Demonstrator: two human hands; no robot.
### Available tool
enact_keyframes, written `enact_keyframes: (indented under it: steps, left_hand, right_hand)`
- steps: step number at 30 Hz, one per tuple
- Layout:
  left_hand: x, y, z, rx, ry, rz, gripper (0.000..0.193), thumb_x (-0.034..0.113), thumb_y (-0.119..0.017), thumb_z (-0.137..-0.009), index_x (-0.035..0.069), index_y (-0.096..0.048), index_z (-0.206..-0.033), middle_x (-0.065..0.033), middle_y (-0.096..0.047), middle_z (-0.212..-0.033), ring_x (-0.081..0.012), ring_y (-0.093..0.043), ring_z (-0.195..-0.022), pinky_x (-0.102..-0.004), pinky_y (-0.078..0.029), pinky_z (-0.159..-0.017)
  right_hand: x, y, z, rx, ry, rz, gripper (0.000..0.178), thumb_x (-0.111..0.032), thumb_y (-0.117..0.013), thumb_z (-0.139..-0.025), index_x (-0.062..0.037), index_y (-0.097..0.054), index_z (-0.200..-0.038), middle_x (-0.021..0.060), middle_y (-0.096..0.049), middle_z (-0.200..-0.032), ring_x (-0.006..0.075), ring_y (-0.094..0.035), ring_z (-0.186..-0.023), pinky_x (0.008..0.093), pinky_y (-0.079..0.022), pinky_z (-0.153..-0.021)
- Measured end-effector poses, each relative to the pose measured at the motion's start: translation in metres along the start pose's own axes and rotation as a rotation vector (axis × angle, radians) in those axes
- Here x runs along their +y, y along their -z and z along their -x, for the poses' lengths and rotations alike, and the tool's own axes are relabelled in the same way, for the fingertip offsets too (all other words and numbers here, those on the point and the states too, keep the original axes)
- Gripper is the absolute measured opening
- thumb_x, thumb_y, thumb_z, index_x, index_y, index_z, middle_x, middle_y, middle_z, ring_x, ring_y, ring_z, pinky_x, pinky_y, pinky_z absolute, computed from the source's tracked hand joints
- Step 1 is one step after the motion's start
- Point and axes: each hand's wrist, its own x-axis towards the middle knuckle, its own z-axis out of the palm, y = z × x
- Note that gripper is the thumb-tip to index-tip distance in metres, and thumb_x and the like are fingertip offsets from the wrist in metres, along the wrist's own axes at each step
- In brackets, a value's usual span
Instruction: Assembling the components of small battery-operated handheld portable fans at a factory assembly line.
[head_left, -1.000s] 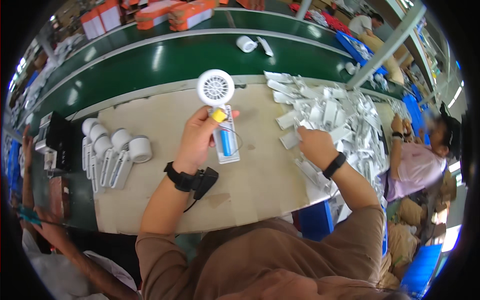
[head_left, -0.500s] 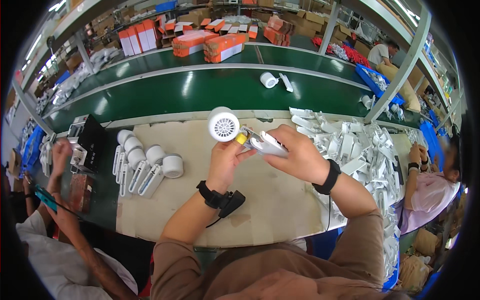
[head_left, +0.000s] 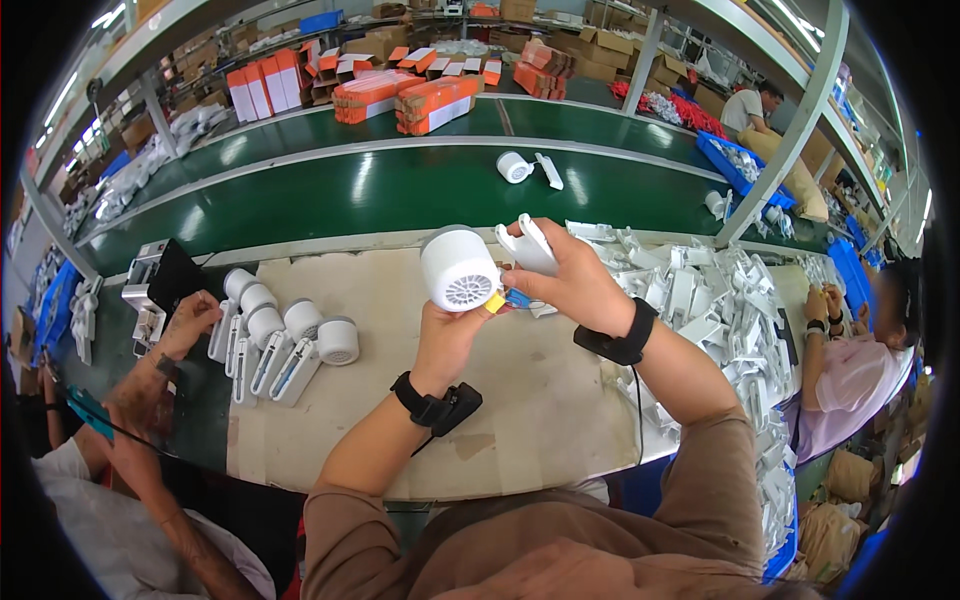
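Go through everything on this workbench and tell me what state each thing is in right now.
White fan unit: lifted off the bench, grille facing the camera.
Left hand: gripping the fan unit from below.
Right hand: holding a white handle cover against the fan's handle.
Finished fans: lying in a row on the bench.
Loose white covers: heaped in a pile at the right.
Conveyor belt: carrying one fan.

The fan head (head_left: 458,268) is white with a slotted grille, a yellow part (head_left: 495,301) and a blue part (head_left: 517,298) showing beneath it. The handle shell (head_left: 527,245) is white. The counter (head_left: 520,400) is beige, the conveyor belt (head_left: 380,190) deep green. Wrist bands (head_left: 435,408) are black. Cartons (head_left: 432,103) are orange and white; sleeves (head_left: 700,480) are brown.
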Motion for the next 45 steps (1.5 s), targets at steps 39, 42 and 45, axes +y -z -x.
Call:
enact_keyframes:
  steps: [39,42,45]
  left_hand:
    - [0.003,-0.005,0.005,0.007,-0.092,-0.166,0.023,0.004,-0.061,-0.082,-0.001,-0.062,-0.104,-0.0063,-0.064,-0.1,-0.0145,-0.06,-0.092,-0.0281,-0.048,-0.081]
    - [0.002,-0.003,0.001,0.057,0.013,-0.089,0.026,0.006,-0.057,-0.085,-0.001,-0.058,-0.11,-0.0095,-0.061,-0.108,-0.0182,-0.059,-0.098,-0.0332,-0.05,-0.085]
    - [0.006,-0.003,0.0,0.075,0.128,0.217,0.037,0.013,-0.052,-0.089,0.001,-0.045,-0.123,-0.012,-0.053,-0.121,-0.0243,-0.056,-0.107,-0.0414,-0.049,-0.089]
  right_hand:
    - [-0.014,-0.002,0.0,-0.12,0.153,0.206,0.058,-0.008,-0.064,-0.077,-0.0096,-0.038,-0.128,0.016,-0.055,-0.11,0.0274,-0.058,-0.094,0.0344,-0.048,-0.078]
    - [-0.021,0.0,0.002,-0.05,0.223,0.399,0.061,-0.01,-0.064,-0.076,-0.0113,-0.035,-0.13,0.0209,-0.051,-0.115,0.0365,-0.057,-0.094,0.039,-0.049,-0.075]
    - [-0.016,0.008,-0.001,0.19,0.426,0.35,0.061,-0.011,-0.066,-0.075,-0.0118,-0.036,-0.128,0.0201,-0.055,-0.108,0.0365,-0.06,-0.084,0.0388,-0.05,-0.07]
